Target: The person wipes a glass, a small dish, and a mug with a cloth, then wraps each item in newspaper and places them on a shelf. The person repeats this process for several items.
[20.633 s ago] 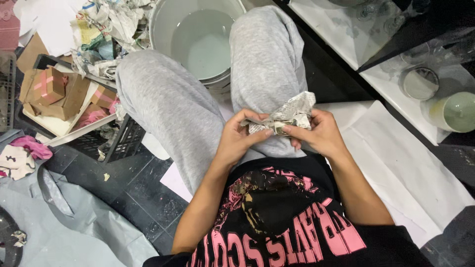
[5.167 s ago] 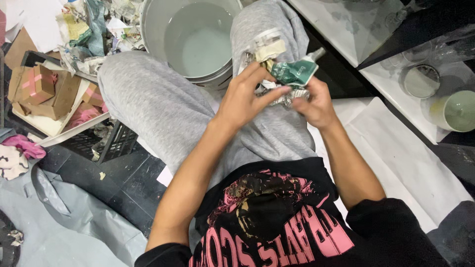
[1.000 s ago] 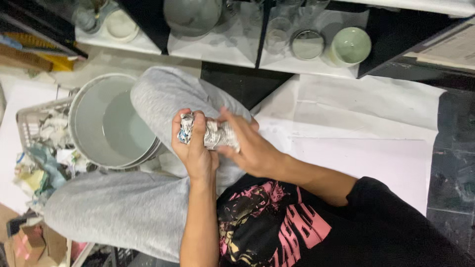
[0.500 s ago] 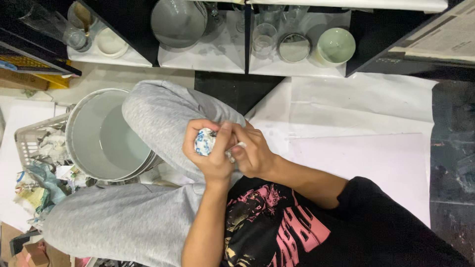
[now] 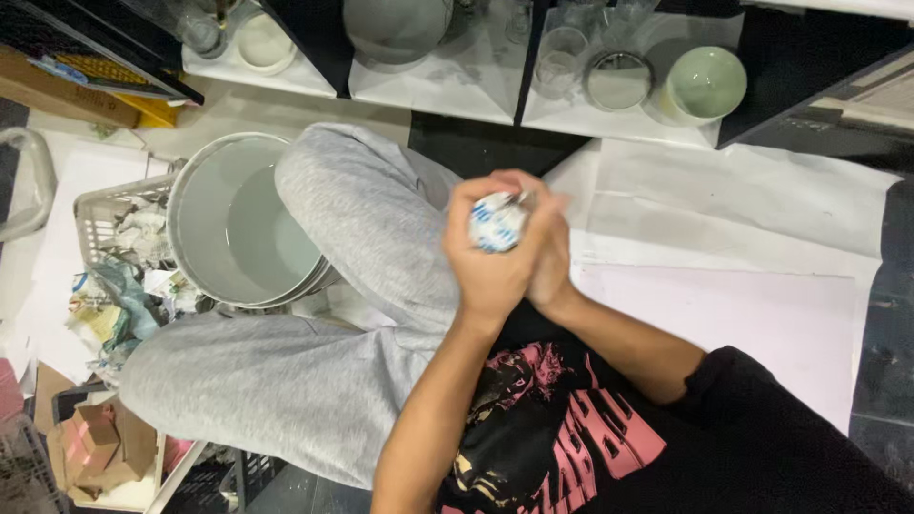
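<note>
A small white-and-blue ball (image 5: 497,225) of crumpled wrapping sits pressed between both hands above a grey-trousered knee (image 5: 381,209). The left hand (image 5: 490,262) fingers curl closed around it. The right hand (image 5: 552,252) cups it from behind.

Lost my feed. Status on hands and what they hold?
Left hand and right hand both clasped round small blue-and-white wrapped ball. Held above grey-trousered knee. Big grey bowl alongside, nothing in the way.

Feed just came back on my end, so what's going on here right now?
A seated person in grey trousers holds a small crumpled ball of paper between both hands over the knee. The left hand wraps around it from the near side and the right hand presses against it from the other. A stack of large grey bowls sits on the floor beside the leg, next to a basket of paper scraps.
</note>
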